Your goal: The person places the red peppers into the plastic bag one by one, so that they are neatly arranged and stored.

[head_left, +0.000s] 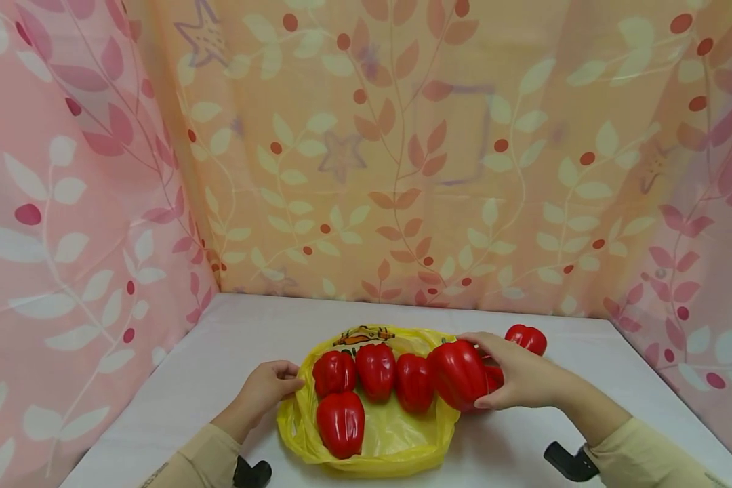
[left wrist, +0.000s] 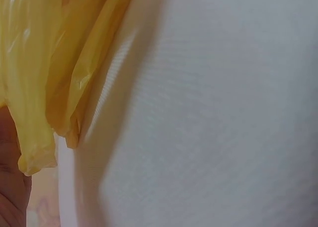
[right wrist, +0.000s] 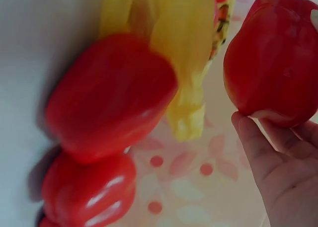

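A yellow plastic bag lies with its mouth spread wide, several red bell peppers inside. My left hand pinches the bag's left rim between thumb and fingers; in the left wrist view only a strip of that hand shows beside the bag. My right hand grips another bell pepper at the bag's right rim. Seen from the right wrist, this pepper is raised above the table in the fingers.
Outside the bag, to the right, a bell pepper sits beyond my right hand. The right wrist view has loose peppers on the white table beside the bag. Patterned cloth walls in the table at the back and sides.
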The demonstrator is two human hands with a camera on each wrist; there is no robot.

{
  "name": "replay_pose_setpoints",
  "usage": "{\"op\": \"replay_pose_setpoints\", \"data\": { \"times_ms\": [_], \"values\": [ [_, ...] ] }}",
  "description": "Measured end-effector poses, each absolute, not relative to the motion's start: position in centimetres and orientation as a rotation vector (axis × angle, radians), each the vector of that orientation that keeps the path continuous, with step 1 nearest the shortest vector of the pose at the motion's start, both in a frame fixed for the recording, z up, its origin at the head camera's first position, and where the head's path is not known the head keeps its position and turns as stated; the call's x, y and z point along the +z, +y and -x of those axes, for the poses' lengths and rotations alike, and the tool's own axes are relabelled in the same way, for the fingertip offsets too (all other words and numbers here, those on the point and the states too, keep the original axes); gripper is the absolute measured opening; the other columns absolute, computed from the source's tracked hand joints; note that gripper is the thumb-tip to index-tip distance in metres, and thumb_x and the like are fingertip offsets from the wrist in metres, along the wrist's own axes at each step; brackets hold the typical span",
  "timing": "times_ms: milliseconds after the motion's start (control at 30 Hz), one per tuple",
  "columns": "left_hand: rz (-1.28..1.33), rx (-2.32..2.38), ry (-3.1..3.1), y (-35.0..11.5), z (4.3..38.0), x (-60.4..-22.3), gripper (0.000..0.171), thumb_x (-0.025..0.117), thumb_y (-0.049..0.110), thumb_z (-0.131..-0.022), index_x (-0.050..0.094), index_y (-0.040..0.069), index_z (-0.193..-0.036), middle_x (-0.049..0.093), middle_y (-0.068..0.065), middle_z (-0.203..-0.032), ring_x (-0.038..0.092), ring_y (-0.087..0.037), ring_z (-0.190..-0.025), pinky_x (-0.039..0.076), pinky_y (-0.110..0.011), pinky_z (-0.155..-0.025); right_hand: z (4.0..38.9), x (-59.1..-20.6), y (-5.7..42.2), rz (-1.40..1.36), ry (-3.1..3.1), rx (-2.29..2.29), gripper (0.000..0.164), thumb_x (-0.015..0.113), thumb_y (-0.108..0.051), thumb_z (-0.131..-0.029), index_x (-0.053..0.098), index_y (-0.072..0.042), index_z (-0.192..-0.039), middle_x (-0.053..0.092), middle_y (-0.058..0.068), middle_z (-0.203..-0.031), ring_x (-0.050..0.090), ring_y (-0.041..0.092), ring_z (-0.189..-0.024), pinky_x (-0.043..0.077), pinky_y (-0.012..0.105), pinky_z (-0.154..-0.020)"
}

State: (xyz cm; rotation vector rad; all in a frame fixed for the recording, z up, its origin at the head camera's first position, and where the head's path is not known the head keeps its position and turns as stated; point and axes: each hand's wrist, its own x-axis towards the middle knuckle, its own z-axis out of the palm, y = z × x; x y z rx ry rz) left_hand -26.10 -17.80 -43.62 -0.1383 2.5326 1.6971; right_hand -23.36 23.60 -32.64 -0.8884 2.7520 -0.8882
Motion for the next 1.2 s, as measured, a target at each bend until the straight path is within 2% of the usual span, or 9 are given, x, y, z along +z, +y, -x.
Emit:
{"op": "replay_pose_setpoints", "data": {
  "times_ms": [433,733,967,1200],
  "values": [
    [0.119,1.683,2.526,-17.9,26.1,-43.5,0.016,0.069,0.011,-0.080,0.066,0.004,-0.093,0.061,-0.005,-0.083,0.056,-0.016,-0.075,0.053,-0.030,-0.073,23.5,-32.9,19.3,0.928,2.652,-0.828,0.087,0.081,-0.041,-0.062,0.035,-0.024,-0.135,0.047,-0.008,-0.121,0.047,0.019,-0.112,0.053,0.033,-0.074],
    [0.115,1.689,2.533,-17.8,26.0,-43.5,0.015,0.068,0.010,-0.080,0.066,0.003,-0.093,0.060,-0.005,-0.082,0.056,-0.016,-0.075,0.053,-0.030,-0.073,22.8,-33.8,17.0,0.901,2.610,-0.854,0.086,0.080,-0.040,-0.064,0.035,-0.020,-0.134,0.047,-0.007,-0.120,0.047,0.019,-0.112,0.054,0.034,-0.074],
    [0.137,1.708,2.528,-17.7,26.0,-43.5,0.013,0.068,0.008,-0.080,0.066,0.003,-0.092,0.061,-0.005,-0.081,0.056,-0.015,-0.074,0.053,-0.030,-0.073,22.5,-34.8,15.7,0.859,2.620,-0.826,0.083,0.082,-0.041,-0.061,0.038,-0.024,-0.129,0.047,-0.009,-0.119,0.047,0.017,-0.109,0.054,0.031,-0.070],
    [0.137,1.696,2.522,-17.7,26.0,-43.5,0.015,0.068,0.009,-0.080,0.065,0.003,-0.093,0.061,-0.005,-0.082,0.056,-0.016,-0.075,0.053,-0.030,-0.073,22.5,-36.5,14.8,0.779,2.600,-0.824,0.088,0.082,-0.041,-0.060,0.036,-0.019,-0.131,0.045,-0.003,-0.122,0.045,0.021,-0.112,0.054,0.038,-0.071]
  ]
}}
